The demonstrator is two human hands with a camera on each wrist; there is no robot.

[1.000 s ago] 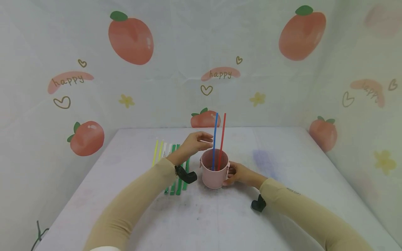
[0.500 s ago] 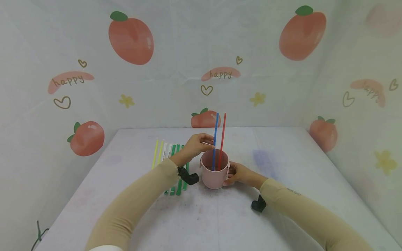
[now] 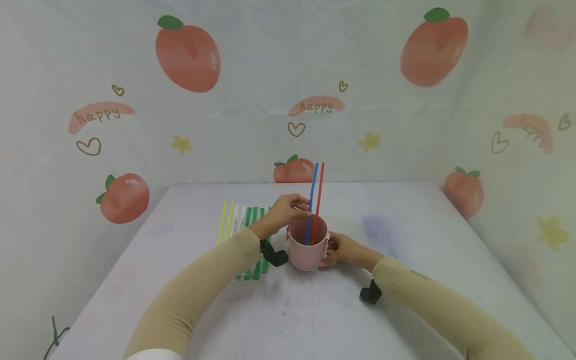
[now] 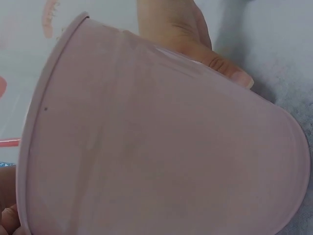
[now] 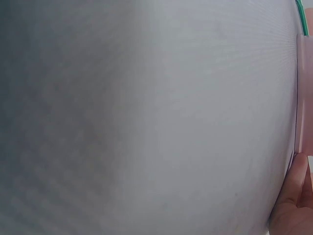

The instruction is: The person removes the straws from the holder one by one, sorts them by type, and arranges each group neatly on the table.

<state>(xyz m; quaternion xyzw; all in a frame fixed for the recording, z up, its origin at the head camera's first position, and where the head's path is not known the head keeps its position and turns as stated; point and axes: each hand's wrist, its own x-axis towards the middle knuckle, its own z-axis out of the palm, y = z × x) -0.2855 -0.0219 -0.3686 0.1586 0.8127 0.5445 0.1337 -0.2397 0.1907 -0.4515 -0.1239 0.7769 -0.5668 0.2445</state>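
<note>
A small pink bucket (image 3: 306, 256) stands upright on the table with a blue straw (image 3: 313, 181) and a red straw (image 3: 320, 187) in it. Both straws lean slightly right and rise well above the rim. My left hand (image 3: 287, 212) is over the bucket's left rim, its fingertips touching the blue straw. The bucket's wall fills most of the left wrist view, where only part of my left fingers (image 4: 9, 213) shows. With my right hand (image 3: 345, 249) I hold the bucket's right side, thumb in front; some of its fingers are hidden behind the bucket.
Left of the bucket lie yellow straws (image 3: 221, 222), white paper-wrapped strips (image 3: 235, 220) and several green strips (image 3: 256, 270), partly covered by my left forearm. A printed cloth wall (image 3: 252, 135) rises behind the table (image 3: 288, 320).
My left hand has shifted right and slightly down to the blue straw. The blue straw's top has tilted right, closer to the red one. The right hand and bucket stay put.
</note>
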